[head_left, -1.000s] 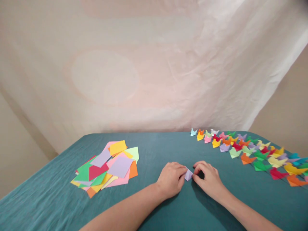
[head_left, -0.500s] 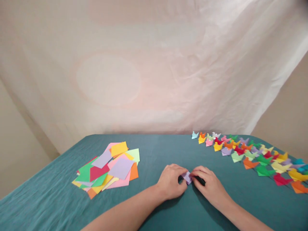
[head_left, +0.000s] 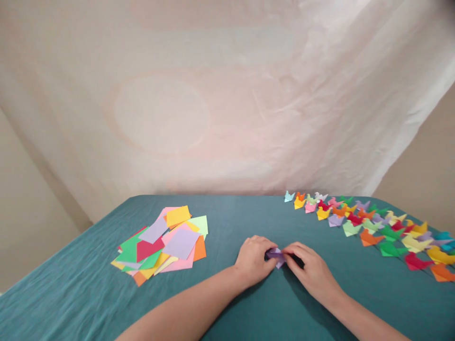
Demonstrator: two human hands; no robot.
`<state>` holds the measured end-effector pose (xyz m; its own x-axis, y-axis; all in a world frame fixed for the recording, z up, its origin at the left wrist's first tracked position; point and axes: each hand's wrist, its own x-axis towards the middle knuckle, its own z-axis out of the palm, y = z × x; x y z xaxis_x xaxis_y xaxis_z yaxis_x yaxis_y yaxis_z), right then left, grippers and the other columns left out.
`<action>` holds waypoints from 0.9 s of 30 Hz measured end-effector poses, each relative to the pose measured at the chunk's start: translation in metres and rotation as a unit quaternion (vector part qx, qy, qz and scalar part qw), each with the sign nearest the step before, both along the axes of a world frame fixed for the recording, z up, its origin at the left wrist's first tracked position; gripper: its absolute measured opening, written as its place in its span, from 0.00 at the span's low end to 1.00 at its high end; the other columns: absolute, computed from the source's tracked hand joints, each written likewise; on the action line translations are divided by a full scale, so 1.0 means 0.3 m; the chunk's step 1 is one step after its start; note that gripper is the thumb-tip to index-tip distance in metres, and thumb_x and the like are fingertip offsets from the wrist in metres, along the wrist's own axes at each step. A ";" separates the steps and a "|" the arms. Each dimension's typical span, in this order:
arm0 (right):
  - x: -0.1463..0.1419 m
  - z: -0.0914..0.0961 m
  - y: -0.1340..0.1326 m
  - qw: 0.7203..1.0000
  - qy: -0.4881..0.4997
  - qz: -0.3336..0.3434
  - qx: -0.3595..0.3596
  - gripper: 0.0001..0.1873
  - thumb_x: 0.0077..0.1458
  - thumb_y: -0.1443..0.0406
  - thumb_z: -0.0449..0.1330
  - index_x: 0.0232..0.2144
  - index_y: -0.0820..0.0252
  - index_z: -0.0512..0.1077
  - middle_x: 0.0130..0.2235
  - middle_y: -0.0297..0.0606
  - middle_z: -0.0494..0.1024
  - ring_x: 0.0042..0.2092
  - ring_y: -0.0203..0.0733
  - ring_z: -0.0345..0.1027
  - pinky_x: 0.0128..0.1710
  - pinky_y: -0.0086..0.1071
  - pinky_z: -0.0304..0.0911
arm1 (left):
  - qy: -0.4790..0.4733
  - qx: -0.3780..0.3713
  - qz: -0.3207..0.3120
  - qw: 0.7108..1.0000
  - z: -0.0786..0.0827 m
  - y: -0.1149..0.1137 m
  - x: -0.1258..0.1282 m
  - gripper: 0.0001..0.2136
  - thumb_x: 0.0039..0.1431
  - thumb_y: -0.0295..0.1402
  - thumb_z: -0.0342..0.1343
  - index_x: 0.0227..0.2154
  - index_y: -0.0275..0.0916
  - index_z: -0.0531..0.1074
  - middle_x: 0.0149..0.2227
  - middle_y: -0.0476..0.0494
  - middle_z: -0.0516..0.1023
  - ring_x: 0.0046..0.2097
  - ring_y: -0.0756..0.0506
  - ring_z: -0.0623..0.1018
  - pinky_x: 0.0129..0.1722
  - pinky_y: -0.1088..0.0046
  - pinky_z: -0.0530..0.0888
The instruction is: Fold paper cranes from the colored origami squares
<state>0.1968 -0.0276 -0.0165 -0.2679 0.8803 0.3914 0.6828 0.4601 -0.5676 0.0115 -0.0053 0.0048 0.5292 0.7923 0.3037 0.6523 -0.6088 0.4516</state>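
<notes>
Both my hands meet at the middle of the teal cloth table. My left hand and my right hand pinch a small lilac folded paper between their fingertips, low against the cloth. The paper is mostly covered by my fingers, and only a small creased part shows. Both forearms reach in from the bottom edge.
A loose pile of coloured paper squares lies on the left of the table. Several folded paper birds in many colours stand in rows at the right. A pale wrinkled sheet hangs behind the table.
The lilac paper was a flat flap held up between my fingers; now my hands have closed together over it, and it looks smaller and more folded.
</notes>
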 end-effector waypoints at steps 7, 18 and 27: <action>0.000 0.004 -0.007 1.000 -0.020 0.005 0.017 0.09 0.57 0.65 0.50 0.33 0.55 0.71 0.36 0.38 0.75 0.38 0.43 0.68 0.39 0.36 0.63 | 0.109 0.086 -0.025 0.990 0.005 0.012 0.007 0.09 0.55 0.29 0.53 0.39 0.41 0.72 0.38 0.46 0.75 0.39 0.46 0.73 0.40 0.70 0.68; -0.011 -0.004 0.006 0.998 -0.061 -0.003 0.023 0.05 0.53 0.66 0.54 0.33 0.57 0.69 0.34 0.38 0.73 0.37 0.44 0.65 0.39 0.38 0.61 | 0.230 0.198 -0.032 0.952 0.031 -0.017 0.023 0.05 0.60 0.30 0.49 0.31 0.37 0.67 0.31 0.46 0.72 0.34 0.45 0.73 0.33 0.68 0.66; -0.007 -0.009 0.008 0.997 -0.067 -0.007 0.028 0.06 0.52 0.66 0.54 0.34 0.56 0.70 0.35 0.38 0.73 0.38 0.44 0.66 0.39 0.37 0.60 | 0.212 0.138 -0.020 0.967 0.023 -0.012 0.032 0.03 0.59 0.30 0.51 0.34 0.37 0.66 0.34 0.47 0.75 0.36 0.45 0.75 0.34 0.69 0.69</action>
<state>0.1946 -0.0251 -0.0193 -0.3094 0.8622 0.4012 0.7565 0.4788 -0.4455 0.0210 -0.0088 0.0118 0.6805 0.6890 0.2493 0.7174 -0.6958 -0.0348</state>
